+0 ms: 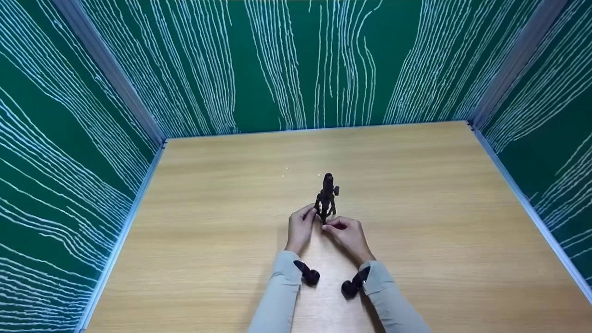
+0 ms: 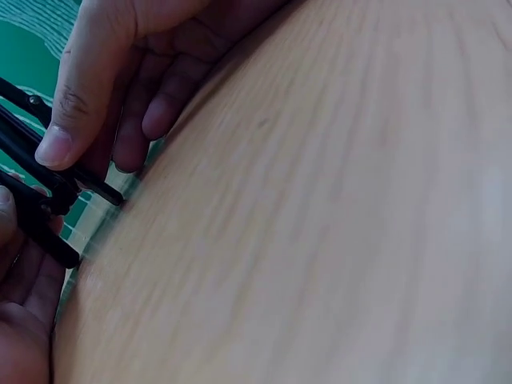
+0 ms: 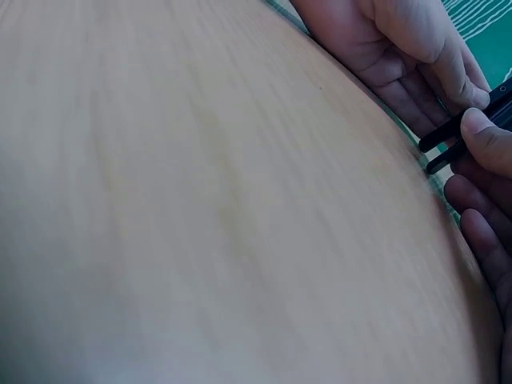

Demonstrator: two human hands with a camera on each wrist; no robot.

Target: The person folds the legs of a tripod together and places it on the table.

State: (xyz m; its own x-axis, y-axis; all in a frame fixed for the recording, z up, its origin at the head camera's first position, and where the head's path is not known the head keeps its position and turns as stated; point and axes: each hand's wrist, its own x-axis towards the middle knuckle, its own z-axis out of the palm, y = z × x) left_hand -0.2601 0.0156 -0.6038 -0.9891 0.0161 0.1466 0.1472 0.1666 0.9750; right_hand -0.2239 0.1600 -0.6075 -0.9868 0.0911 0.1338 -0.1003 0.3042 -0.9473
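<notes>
Over the desk (image 1: 208, 185), walled by green panels (image 1: 307, 60) with pale lines, the left hand (image 1: 301, 226) and right hand (image 1: 349, 235) pinch the legs of a black stand (image 1: 327, 187); desk contact is unclear.

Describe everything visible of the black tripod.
The black tripod has a narrow upper part, a knob jutting right in the head view, and slim, partly spread legs with rounded ends. Plastic or metal: cannot tell. Its leg ends point toward the person, held low by both hands, left hand and right hand. Contact with the table is unclear.
</notes>
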